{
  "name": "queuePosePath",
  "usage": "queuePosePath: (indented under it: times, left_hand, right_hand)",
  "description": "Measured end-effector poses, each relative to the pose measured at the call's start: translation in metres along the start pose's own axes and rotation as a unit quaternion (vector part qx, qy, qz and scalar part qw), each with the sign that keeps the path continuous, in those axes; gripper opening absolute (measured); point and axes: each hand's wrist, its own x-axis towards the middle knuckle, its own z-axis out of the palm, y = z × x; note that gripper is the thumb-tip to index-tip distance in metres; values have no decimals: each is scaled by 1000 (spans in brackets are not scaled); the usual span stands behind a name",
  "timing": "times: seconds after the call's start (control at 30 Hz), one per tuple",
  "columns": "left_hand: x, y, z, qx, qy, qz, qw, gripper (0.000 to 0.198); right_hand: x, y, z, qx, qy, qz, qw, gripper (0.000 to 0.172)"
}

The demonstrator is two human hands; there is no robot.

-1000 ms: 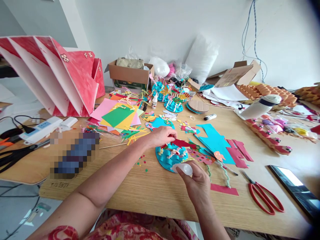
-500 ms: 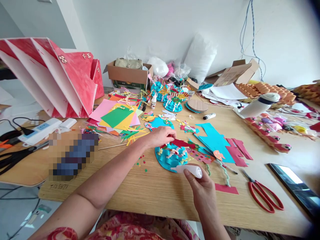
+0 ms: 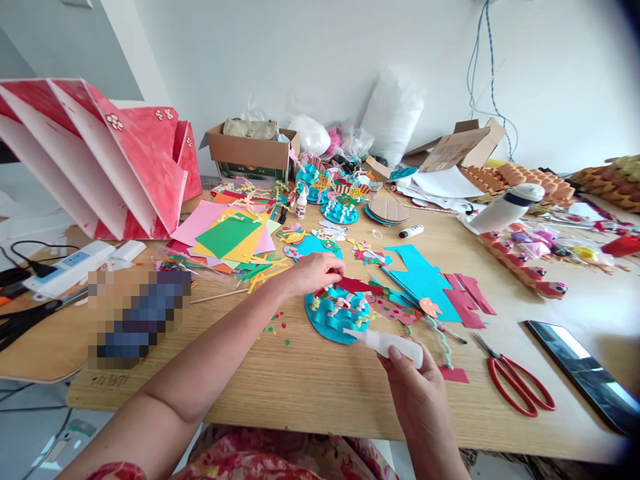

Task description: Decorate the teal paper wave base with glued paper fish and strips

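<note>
My left hand (image 3: pixel 316 272) pinches a dark red paper piece (image 3: pixel 353 285) just above the far edge of a round blue disc (image 3: pixel 320 327). Curled blue paper strips and pale twisted bits stand on that disc. In my right hand (image 3: pixel 417 380) is a white glue bottle (image 3: pixel 390 345), fingers wrapped round it, its nozzle tilted left over the disc's near right edge. A pink spotted paper shape (image 3: pixel 393 308) lies right of the disc, by a small orange fish cutout (image 3: pixel 430 306) and a pale green twisted strip (image 3: pixel 444 347).
Red-handled scissors (image 3: pixel 520 383) and a phone (image 3: pixel 583 373) lie at the right. Blue paper (image 3: pixel 425 280) and red scraps (image 3: pixel 465 303) are beyond. Coloured sheets (image 3: pixel 227 233) are piled at the left, near a red-and-white folded structure (image 3: pixel 135 167). Cardboard discs (image 3: pixel 387 210) are stacked farther back.
My right hand has moved slightly right and down with the glue bottle, showing more of it. My left hand keeps its pinch on the red paper. The whole view has shifted a little.
</note>
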Motion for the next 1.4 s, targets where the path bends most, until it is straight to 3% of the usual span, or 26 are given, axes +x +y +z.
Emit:
queuePosePath:
  times: [0.1, 0.23, 0.4, 0.57, 0.83, 1.03, 1.2, 1.4]
  left_hand:
    - [-1, 3, -2, -2, -4, -8, 1000, 11]
    - [-2, 6, -3, -10, -5, -22, 1000, 11]
    - [-2, 9, -5, -2, -12, -32, 999, 11]
    - [-3, 16, -9, 18, -19, -38, 999, 12]
    - [-5, 12, -5, 27, -16, -8, 999, 13]
    - [-6, 7, -3, 18, -7, 1, 1000, 11]
    - [-5, 12, -4, 16, -16, -11, 1000, 12]
    - [-6, 17, -5, 10, -19, -8, 1000, 12]
  right_hand:
    - [-2, -16, -4, 74, -8, 37, 997, 28]
    - [7, -44, -19, 66, -22, 54, 996, 31]
    - [37, -68, -32, 59, -50, 40, 996, 29]
    - [77, -79, -23, 41, -108, 47, 992, 28]
    - [165, -70, 6, -143, -97, 17, 985, 34]
    - [231, -52, 15, -246, -61, -19, 967, 25]
    - [272, -42, 23, -377, -8, -26, 926, 18]
    - [291, -35, 31, -557, 8, -41, 830, 21]
